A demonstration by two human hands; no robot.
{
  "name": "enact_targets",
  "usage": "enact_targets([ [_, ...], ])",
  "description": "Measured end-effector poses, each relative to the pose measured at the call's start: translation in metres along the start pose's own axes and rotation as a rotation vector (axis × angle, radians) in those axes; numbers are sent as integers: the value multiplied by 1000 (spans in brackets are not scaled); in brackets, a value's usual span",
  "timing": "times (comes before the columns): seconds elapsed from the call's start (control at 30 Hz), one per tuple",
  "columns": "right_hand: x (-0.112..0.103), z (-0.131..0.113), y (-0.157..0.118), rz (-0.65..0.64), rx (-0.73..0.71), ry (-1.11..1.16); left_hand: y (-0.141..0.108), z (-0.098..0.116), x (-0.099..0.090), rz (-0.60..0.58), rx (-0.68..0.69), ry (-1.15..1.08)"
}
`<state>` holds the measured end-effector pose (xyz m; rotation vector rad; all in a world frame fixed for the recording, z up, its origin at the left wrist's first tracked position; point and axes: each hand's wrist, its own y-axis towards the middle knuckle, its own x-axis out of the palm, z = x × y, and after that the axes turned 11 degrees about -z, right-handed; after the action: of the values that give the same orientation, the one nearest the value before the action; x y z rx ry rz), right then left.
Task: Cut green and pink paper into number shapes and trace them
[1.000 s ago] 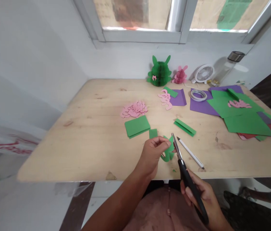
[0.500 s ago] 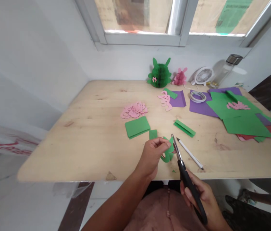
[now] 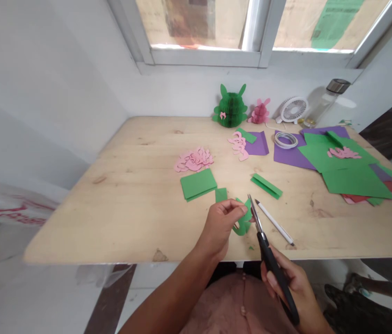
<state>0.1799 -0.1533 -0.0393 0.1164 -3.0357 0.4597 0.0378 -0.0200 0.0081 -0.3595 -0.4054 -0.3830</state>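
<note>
My left hand (image 3: 222, 225) pinches a curved green paper cutout (image 3: 240, 228) above the table's front part. Black-handled scissors (image 3: 268, 255) are gripped in my right hand (image 3: 284, 278), their blades nearly closed and lying along the right side of the cutout. A white pen (image 3: 275, 222) rests just right of the blades. Behind my left hand lie a small green piece (image 3: 221, 195) and a folded green paper (image 3: 199, 184). A narrow folded green strip (image 3: 266, 186) lies beyond the pen.
Pink cutouts (image 3: 196, 160) are heaped at mid-table. Along the wall stand a green paper figure (image 3: 231, 109), a pink one (image 3: 260, 112), a white fan (image 3: 293, 109) and a bottle (image 3: 326, 104). Tape rolls (image 3: 286, 140) and green sheets (image 3: 349, 174) lie right.
</note>
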Motion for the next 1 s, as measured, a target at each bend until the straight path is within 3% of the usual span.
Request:
enact_targets([
  [0.5, 1, 4, -4, 35, 22, 87, -2, 2, 4, -42, -9, -92],
  [0.7, -4, 1, -6, 15, -53, 171, -3, 2, 3, -43, -3, -82],
  [0.9, -1, -13, 1, 27, -83, 140, -8, 1, 4, -48, -4, -53],
  [1.0, 1, -27, 13, 95, -151, 63, -10, -1, 6, -43, -1, -46],
])
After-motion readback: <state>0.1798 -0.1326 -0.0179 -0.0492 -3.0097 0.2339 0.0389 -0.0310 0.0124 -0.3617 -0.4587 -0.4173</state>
